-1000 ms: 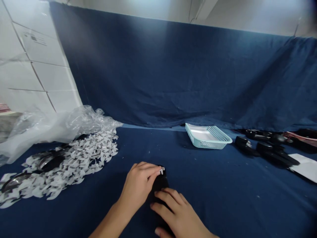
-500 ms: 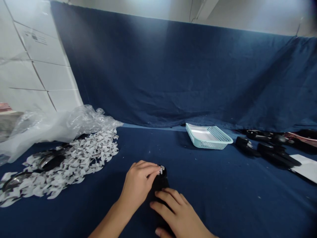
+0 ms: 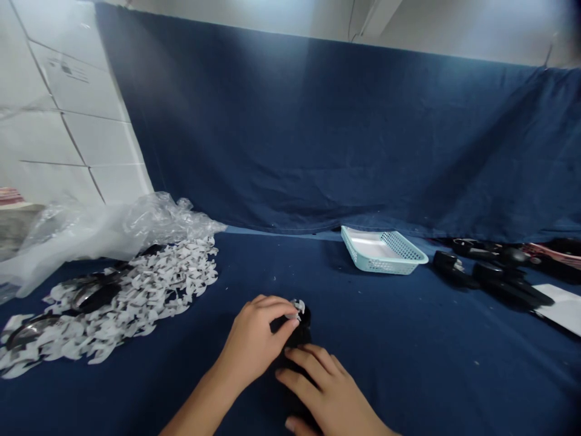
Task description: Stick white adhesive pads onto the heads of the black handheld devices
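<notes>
While resting on the blue cloth surface [image 3: 399,369], a small black object [image 3: 298,332] with a white piece [image 3: 297,307] at its tip, pinched closed by left hand [image 3: 252,342] fingers; right hand [image 3: 324,387] fingers curled tightly around its lower end.

A navy cloth-covered surface [image 3: 399,375] carries a crumpled clear plastic bag [image 3: 136,227] and a heap of white cut-out pieces [image 3: 131,297] at left, a pale blue plastic basket [image 3: 384,251] toward the back, and black items [image 3: 494,281] beside a white sheet [image 3: 563,306] at right.
</notes>
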`<action>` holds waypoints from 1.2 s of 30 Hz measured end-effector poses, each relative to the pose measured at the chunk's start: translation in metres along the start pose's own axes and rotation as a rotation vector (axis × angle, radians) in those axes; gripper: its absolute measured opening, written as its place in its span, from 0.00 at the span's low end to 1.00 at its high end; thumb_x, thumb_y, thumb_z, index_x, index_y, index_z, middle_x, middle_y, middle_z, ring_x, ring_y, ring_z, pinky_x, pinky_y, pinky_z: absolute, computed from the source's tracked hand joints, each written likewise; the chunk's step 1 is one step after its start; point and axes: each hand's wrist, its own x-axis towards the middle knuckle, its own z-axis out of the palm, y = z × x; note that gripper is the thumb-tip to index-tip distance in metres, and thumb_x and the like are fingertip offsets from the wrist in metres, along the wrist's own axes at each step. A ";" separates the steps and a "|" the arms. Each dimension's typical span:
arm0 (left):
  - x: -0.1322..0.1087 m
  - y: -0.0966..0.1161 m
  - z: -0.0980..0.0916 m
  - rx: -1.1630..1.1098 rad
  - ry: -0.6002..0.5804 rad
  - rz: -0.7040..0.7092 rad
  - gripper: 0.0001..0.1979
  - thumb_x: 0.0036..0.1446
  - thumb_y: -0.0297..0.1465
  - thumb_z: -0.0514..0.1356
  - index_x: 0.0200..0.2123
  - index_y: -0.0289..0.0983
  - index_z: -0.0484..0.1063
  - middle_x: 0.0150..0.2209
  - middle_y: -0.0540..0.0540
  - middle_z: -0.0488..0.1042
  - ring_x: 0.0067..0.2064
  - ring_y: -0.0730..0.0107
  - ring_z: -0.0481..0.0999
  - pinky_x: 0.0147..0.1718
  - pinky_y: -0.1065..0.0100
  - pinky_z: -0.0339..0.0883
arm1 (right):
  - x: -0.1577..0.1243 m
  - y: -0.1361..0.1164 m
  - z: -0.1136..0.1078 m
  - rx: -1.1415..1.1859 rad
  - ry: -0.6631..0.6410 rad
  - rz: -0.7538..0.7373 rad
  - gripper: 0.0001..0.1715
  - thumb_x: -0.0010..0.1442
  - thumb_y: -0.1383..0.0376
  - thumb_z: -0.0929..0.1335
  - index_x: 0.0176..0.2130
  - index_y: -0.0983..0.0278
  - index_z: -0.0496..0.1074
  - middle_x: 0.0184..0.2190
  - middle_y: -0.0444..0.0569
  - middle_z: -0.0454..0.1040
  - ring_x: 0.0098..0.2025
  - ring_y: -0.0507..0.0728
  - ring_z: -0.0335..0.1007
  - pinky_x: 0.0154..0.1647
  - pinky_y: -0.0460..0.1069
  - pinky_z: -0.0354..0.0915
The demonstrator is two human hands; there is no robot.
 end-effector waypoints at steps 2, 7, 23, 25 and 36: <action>0.000 0.002 0.002 -0.007 -0.002 -0.008 0.07 0.58 0.30 0.61 0.38 0.45 0.78 0.42 0.51 0.79 0.44 0.60 0.76 0.46 0.58 0.68 | 0.001 -0.001 0.000 0.002 0.003 -0.001 0.33 0.60 0.55 0.69 0.61 0.54 0.60 0.63 0.48 0.63 0.61 0.66 0.60 0.57 0.62 0.66; -0.002 0.002 0.005 -0.025 0.011 0.006 0.07 0.59 0.30 0.60 0.40 0.45 0.76 0.44 0.51 0.78 0.46 0.61 0.74 0.48 0.58 0.67 | 0.001 0.000 0.000 0.014 0.011 -0.027 0.30 0.61 0.58 0.68 0.61 0.55 0.60 0.62 0.47 0.63 0.61 0.65 0.59 0.58 0.61 0.65; -0.001 0.003 0.008 -0.025 -0.017 -0.016 0.03 0.61 0.30 0.58 0.34 0.44 0.71 0.45 0.53 0.77 0.45 0.61 0.73 0.47 0.58 0.65 | 0.002 -0.002 -0.002 0.022 -0.031 -0.024 0.30 0.61 0.62 0.69 0.60 0.54 0.59 0.63 0.45 0.62 0.62 0.65 0.57 0.60 0.61 0.64; 0.000 0.003 0.008 -0.025 -0.019 -0.019 0.03 0.61 0.30 0.58 0.34 0.44 0.70 0.45 0.54 0.77 0.45 0.62 0.73 0.46 0.59 0.65 | 0.002 -0.003 -0.002 0.020 -0.036 -0.017 0.31 0.61 0.63 0.68 0.61 0.54 0.59 0.64 0.45 0.62 0.62 0.65 0.57 0.59 0.62 0.64; 0.002 -0.002 0.010 -0.094 0.006 -0.043 0.03 0.58 0.29 0.60 0.33 0.43 0.71 0.42 0.54 0.78 0.43 0.63 0.74 0.46 0.60 0.65 | 0.003 -0.003 -0.002 -0.010 -0.034 -0.006 0.29 0.60 0.63 0.68 0.60 0.56 0.61 0.63 0.48 0.63 0.61 0.67 0.59 0.55 0.64 0.68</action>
